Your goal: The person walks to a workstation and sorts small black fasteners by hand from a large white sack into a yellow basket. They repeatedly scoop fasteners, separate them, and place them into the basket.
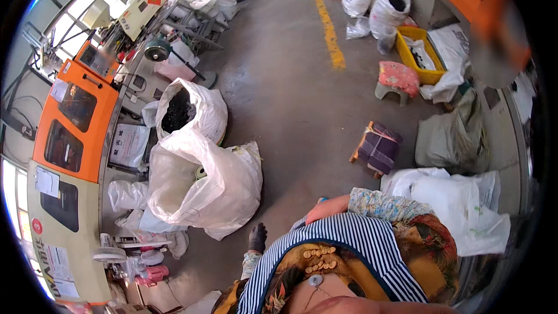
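Note:
My left hand (257,237), in a dark glove, hangs beside my striped apron (349,235). Its fingers look loosely apart, and I see nothing in them. The nearest thing to it is a large white woven sack (232,197), whose mouth gapes and shows a pale green round piece (200,172) inside; hand and sack do not touch. My right hand (325,209) lies at the front of the apron, below a floral sleeve (383,204). Its fingers are mostly hidden. A small bit of blue shows beside it, too little to name.
Behind the near sack stands another sack (218,110) of black pieces. Orange machines (87,110) line the left. Toward the right are a padded stool (381,148), a stool with a red cushion (398,78), a yellow crate (430,75) and white bags (459,203). A yellow line (328,26) marks the floor.

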A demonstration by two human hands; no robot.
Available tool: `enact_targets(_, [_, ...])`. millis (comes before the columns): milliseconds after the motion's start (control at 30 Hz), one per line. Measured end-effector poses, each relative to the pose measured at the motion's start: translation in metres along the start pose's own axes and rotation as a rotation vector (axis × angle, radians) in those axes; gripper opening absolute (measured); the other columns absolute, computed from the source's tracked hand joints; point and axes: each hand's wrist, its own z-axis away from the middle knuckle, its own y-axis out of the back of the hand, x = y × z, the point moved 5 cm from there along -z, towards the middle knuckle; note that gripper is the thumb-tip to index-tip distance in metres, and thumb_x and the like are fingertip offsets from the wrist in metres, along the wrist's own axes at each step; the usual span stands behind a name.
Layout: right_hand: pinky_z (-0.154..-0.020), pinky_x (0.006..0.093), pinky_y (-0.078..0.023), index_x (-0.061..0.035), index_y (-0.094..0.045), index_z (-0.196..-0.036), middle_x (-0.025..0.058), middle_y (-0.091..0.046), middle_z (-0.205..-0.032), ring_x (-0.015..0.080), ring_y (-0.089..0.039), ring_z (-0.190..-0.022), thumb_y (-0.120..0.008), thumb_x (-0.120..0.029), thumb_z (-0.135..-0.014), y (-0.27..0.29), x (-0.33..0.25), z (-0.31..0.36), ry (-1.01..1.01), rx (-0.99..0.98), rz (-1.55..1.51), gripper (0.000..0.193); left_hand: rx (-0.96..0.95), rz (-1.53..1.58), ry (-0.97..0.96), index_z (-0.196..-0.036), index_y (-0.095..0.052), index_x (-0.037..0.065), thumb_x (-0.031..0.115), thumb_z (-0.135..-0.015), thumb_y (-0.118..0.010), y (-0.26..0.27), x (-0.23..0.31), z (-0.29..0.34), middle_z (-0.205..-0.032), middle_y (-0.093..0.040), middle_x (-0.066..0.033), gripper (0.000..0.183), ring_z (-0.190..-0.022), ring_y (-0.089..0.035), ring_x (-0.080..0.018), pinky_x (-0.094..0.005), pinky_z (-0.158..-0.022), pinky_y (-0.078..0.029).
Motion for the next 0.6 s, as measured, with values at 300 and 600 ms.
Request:
enact_targets(300, [-0.086,0.0436,-0.049,-0.0096,-0.058,-0.113,0.0126,-0.061,-0.113,0.0330,-0.059,-0.105,-0.045,-0.019,-0.092,0.204,-0.003,-0.019,-0.404,-0.110,0.326,0.027,0.121,0.208,0.656,-0.116,-0.055,0.007,0.021,-0.095,-0.052,0.015,0.000,-0.152,-0.104,-0.062,-0.0036,0.025,-0.084,-0.061,-0.0129,-0.0275,-0.066,-0.050])
enact_targets(600, [-0.080,0.0428,-0.050,-0.0065,-0.065,-0.105,0.0120,-0.065,-0.102,0.0304,-0.062,-0.096,-0.060,-0.023,-0.085,0.442,0.023,0.035,-0.454,0.402,0.395,0.027,-0.032,0.036,0.777,-0.110,-0.057,0.006,0.028,-0.096,-0.053,0.092,0.078,-0.469,-0.094,-0.063,-0.0048,0.026,-0.077,-0.060,-0.0153,-0.0301,-0.063,-0.049])
